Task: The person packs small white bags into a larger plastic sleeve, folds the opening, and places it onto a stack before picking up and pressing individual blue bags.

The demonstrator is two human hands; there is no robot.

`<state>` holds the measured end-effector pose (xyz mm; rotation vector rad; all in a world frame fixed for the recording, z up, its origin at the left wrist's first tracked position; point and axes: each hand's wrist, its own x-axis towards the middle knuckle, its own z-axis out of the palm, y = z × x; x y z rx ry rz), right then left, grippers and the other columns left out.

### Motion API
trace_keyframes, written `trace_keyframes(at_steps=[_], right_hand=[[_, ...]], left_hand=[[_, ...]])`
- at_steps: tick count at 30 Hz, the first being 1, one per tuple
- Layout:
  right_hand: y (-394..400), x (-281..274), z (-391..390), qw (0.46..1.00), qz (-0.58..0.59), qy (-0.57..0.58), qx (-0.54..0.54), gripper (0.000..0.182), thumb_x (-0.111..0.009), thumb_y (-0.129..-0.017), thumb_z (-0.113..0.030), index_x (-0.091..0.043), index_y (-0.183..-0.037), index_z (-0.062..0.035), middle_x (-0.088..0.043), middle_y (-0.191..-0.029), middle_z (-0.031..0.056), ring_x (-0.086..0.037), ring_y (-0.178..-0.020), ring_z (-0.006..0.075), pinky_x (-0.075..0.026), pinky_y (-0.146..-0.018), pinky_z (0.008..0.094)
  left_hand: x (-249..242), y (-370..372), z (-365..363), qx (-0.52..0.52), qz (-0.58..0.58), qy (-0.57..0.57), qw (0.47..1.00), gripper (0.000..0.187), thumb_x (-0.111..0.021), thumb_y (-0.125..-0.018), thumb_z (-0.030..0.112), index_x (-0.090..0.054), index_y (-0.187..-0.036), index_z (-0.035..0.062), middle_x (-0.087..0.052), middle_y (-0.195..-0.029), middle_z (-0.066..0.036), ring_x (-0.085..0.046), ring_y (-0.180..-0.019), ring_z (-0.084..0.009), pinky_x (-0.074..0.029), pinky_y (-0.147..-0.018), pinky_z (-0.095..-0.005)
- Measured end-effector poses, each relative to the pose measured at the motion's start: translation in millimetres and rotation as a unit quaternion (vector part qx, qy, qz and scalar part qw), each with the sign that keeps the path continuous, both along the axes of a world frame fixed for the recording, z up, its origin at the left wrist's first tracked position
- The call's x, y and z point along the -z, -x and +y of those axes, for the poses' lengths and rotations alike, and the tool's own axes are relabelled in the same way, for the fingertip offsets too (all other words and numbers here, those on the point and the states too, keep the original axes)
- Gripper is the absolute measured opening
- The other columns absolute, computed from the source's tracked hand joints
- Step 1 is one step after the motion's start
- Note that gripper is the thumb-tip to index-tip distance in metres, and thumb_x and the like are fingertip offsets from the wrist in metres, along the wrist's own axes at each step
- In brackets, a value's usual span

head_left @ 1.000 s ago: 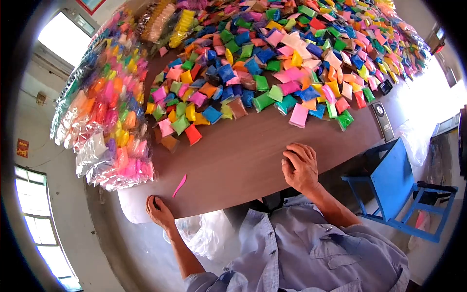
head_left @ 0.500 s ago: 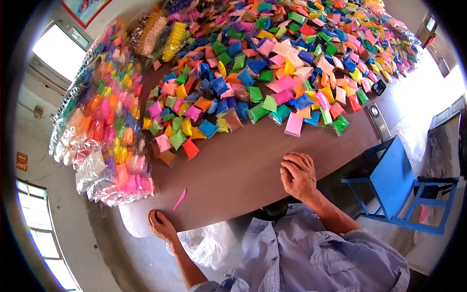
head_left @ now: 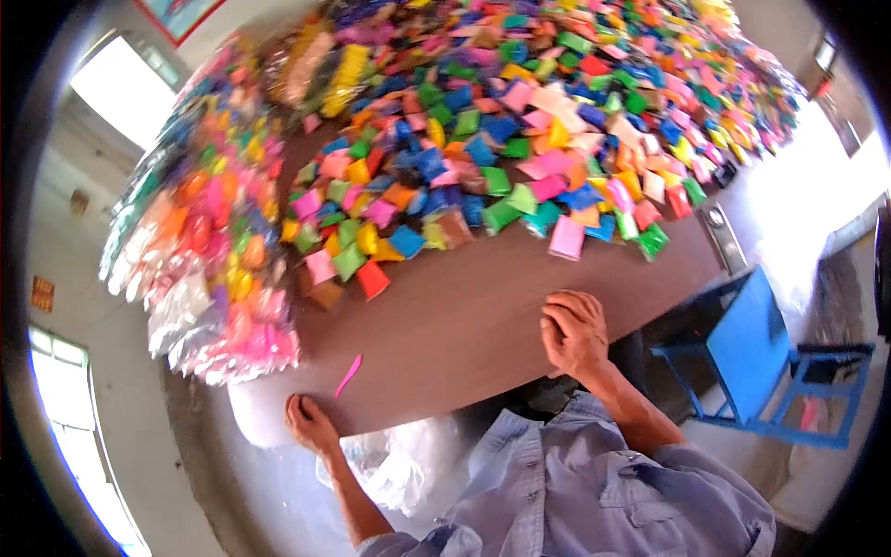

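Note:
My left hand (head_left: 311, 425) rests at the left front corner of the brown table (head_left: 445, 320), its fingers loosely bent and apart at the edge. A thin, curved pink plastic tool (head_left: 348, 375) lies on the tabletop just beyond it, untouched. My right hand (head_left: 574, 332) lies on the table near the front edge, with its fingers curled in and nothing seen in them. Farther back spreads a large heap of small colourful packets (head_left: 501, 176); a pink packet (head_left: 566, 238) at its near edge is the closest to my right hand.
Clear bags of colourful packets (head_left: 218, 251) are piled along the left side. At the right table edge is a silver-grey object (head_left: 722, 237). A blue stool (head_left: 750, 325) stands to the right. Clear plastic (head_left: 399, 469) hangs below the front edge.
The view has shifted and tilted slightly, and it is more blurred now. Both hands stay in about the same places on the table, and the pink tool has not moved.

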<state>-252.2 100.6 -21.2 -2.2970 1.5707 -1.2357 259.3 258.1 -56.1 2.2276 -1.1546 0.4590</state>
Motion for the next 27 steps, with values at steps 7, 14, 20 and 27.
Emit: trace_keyframes(at_steps=[7,14,20,27], right_hand=[[4,-1,-1,0.999,0.007,-0.006,-0.041,0.019,-0.076,-0.086,-0.008,-0.075,-0.105,-0.0034,-0.069,-0.123,0.0120,-0.064,-0.122,0.0358,-0.046,-0.109,0.0517],[7,1,0,0.998,-0.007,-0.020,-0.058,0.018,-0.076,-0.088,-0.009,-0.074,-0.104,-0.0029,-0.067,-0.125,0.0136,-0.062,-0.124,0.0370,-0.045,-0.110,0.0546],[6,-4,-1,0.999,0.008,-0.027,-0.040,0.018,-0.077,-0.087,-0.008,-0.074,-0.104,-0.0030,-0.068,-0.122,0.0130,-0.063,-0.124,0.0368,-0.044,-0.111,0.0542],[5,-4,-3,0.999,-0.009,-0.040,-0.024,0.016,-0.078,-0.087,-0.007,-0.075,-0.102,-0.0045,-0.070,-0.120,0.0113,-0.065,-0.123,0.0348,-0.046,-0.110,0.0529]], left_hand=[[2,6,-2,-0.006,0.011,0.033,0.999,0.025,-0.067,-0.104,0.017,-0.073,-0.122,0.0013,-0.072,-0.132,-0.018,-0.065,-0.122,-0.0393,-0.051,-0.106,-0.0475],[-13,46,-47,0.050,0.098,0.044,0.993,0.037,-0.075,-0.101,0.026,-0.072,-0.129,0.0017,-0.073,-0.124,-0.017,-0.071,-0.107,-0.0314,-0.059,-0.089,-0.0409],[-77,109,-158,0.175,0.141,-0.007,0.974,0.040,-0.078,-0.098,0.027,-0.071,-0.127,0.0009,-0.072,-0.122,-0.022,-0.069,-0.115,-0.0391,-0.056,-0.098,-0.0460],[-90,145,-284,0.261,0.109,-0.025,0.959,0.062,-0.078,-0.095,0.050,-0.070,-0.134,0.0019,-0.075,-0.120,-0.023,-0.072,-0.112,-0.0397,-0.057,-0.094,-0.0469]])
